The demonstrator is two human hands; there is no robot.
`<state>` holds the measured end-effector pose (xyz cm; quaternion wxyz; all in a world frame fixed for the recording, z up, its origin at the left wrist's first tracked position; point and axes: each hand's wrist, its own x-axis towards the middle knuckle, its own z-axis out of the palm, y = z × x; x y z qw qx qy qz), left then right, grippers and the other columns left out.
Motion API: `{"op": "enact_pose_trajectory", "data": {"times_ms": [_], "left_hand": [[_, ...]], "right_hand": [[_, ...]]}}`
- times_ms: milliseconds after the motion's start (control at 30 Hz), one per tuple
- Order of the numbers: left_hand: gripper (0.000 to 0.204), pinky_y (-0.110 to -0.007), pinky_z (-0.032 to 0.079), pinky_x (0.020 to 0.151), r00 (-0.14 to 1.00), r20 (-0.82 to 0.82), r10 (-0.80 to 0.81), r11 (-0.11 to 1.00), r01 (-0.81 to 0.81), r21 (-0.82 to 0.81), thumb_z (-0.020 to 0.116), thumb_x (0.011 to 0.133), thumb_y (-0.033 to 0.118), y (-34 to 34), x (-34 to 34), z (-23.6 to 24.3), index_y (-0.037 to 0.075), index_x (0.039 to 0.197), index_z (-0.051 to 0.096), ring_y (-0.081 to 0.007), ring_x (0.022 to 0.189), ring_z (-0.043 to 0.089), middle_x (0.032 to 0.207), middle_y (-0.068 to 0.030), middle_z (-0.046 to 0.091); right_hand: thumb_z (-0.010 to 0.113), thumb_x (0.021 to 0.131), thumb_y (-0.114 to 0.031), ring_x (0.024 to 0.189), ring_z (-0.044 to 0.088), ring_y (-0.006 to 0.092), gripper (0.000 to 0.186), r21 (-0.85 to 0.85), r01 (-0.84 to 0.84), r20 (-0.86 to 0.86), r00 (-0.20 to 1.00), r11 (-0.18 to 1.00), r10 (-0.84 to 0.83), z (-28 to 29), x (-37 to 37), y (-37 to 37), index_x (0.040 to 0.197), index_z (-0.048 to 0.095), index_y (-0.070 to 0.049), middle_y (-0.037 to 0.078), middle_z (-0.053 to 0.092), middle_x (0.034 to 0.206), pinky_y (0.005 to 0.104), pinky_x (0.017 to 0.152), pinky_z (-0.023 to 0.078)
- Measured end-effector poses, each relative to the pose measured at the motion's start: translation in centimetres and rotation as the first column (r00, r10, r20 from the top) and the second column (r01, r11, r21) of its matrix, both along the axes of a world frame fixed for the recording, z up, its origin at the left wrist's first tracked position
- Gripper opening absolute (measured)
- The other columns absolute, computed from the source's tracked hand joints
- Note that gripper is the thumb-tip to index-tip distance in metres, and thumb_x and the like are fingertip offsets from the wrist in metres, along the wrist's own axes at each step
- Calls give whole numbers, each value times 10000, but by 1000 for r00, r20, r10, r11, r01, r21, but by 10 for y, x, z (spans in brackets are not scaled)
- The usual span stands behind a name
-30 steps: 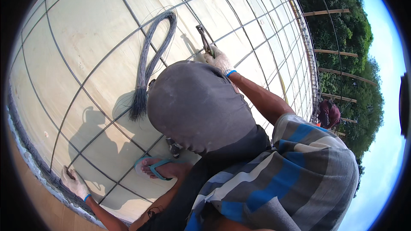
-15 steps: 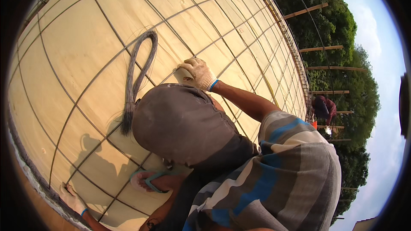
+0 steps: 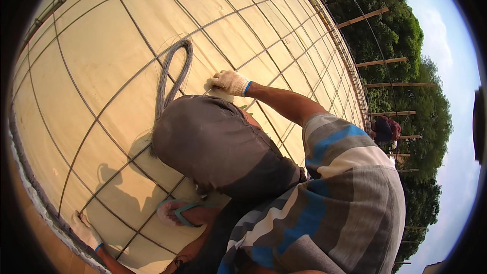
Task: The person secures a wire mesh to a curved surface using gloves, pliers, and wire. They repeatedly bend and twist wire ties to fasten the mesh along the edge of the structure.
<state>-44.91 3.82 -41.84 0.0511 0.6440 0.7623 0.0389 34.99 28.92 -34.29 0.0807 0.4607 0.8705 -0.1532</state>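
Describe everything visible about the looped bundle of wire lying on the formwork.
The bundle of wire is a sheaf of thin dark-grey strands, seemingly steel, bent into a long hairpin loop. Its rounded end points away from the person; the two legs run back beneath the grey cloth. It lies flat on the pale boards across the rebar grid, beside the gloved hand, apparently untouched.

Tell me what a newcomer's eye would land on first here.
A grid of steel bars laid over pale sheeting fills the left and top of the view. Near the centre, a white-gloved right hand presses on a bar crossing, beside a looped bundle of thin wire. A grey hat and a striped shirt crowd the foreground.
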Motion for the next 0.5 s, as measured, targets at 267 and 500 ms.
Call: {"op": "enact_pose_trajectory", "data": {"times_ms": [267,500], "left_hand": [[299,-491,501,919,987,-162,-18,999,23,26,597,1037,175,-9,5,0,29,1291,656,-413,1088,626,1187,-199,685],[288,-493,471,943,1000,-22,18,997,-16,73,603,1042,186,-16,9,-5,25,1274,659,-412,1103,602,1184,-208,674]], "right_hand": [[641,996,-223,998,661,338,192,212,-85,-32,995,974,93,6,-1,46,1163,676,-135,103,695,1047,462,877,542],[623,953,-152,1075,660,362,281,30,-31,-33,999,999,32,-5,-8,46,1227,682,-170,120,704,1112,470,906,552]]}}
